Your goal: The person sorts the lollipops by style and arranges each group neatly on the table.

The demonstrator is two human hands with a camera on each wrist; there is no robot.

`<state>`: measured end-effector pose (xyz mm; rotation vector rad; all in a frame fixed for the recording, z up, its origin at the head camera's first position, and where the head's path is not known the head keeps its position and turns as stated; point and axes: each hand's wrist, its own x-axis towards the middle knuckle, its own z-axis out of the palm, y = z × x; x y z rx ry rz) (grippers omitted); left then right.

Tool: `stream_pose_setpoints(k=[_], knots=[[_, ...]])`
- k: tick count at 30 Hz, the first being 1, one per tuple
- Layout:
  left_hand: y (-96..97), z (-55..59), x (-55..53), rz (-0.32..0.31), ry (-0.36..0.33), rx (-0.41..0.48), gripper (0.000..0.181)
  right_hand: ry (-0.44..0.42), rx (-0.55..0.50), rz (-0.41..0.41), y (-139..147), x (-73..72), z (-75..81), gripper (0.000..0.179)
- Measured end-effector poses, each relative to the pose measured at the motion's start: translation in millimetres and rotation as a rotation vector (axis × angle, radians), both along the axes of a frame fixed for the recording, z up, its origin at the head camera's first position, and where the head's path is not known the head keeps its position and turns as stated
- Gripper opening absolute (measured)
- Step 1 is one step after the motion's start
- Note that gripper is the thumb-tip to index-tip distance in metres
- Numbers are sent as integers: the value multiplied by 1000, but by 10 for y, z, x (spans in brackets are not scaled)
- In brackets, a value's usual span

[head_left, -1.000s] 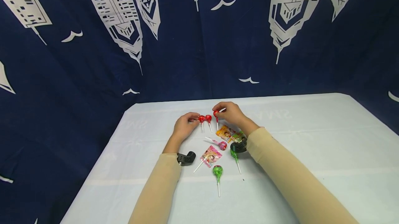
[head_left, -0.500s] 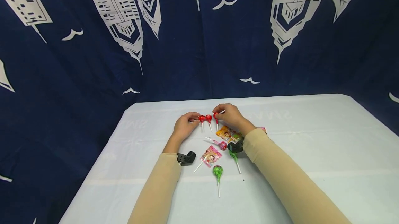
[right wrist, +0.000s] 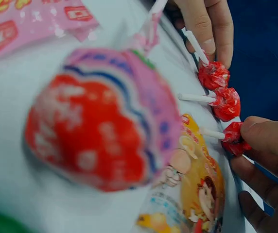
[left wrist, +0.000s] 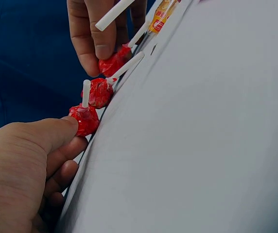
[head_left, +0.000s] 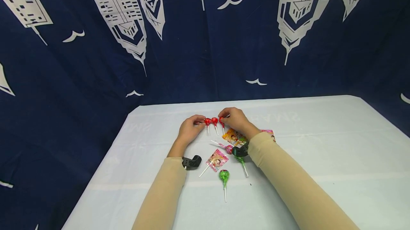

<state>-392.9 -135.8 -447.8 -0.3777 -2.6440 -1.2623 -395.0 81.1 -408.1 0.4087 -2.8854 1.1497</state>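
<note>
Three red-wrapped lollipops stand side by side near the table's far edge, sticks pointing toward me. My left hand [head_left: 189,129] pinches the head of the left lollipop [left wrist: 84,120] between thumb and fingers. Beside it lies the middle red lollipop [head_left: 214,121], with no hand on it. My right hand [head_left: 238,120] grips the right lollipop [right wrist: 234,139] by its head, thumb against the wrapper. Only a narrow gap parts this one from the middle lollipop. The right fingers partly cover its head in the head view.
Nearer me lie an orange-yellow candy packet [head_left: 233,136], a pink-wrapped lollipop [head_left: 228,148], a lollipop in a flat pink packet [head_left: 216,159] and two green lollipops [head_left: 224,175]. Another pink packet [head_left: 270,132] shows behind the right sleeve. A navy printed curtain [head_left: 192,62] hangs behind the white table [head_left: 320,144].
My right hand has moved slightly left and toward me, bringing the right red lollipop closer to the middle one. The left hand has stayed put.
</note>
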Motion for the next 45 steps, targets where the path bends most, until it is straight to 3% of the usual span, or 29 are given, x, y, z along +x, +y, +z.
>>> stream_pose_setpoints(k=[10, 26, 38, 45], knots=[[14, 1, -6, 1, -1, 1, 26, 43, 36, -20, -11, 38, 5, 19], [4, -3, 3, 3, -8, -3, 27, 30, 24, -17, -40, 40, 5, 22], [7, 3, -4, -5, -11, 2, 27, 14, 1, -34, -32, 83, 115, 25], [3, 17, 13, 7, -16, 2, 26, 38, -29, 18, -64, 179, 220, 28]])
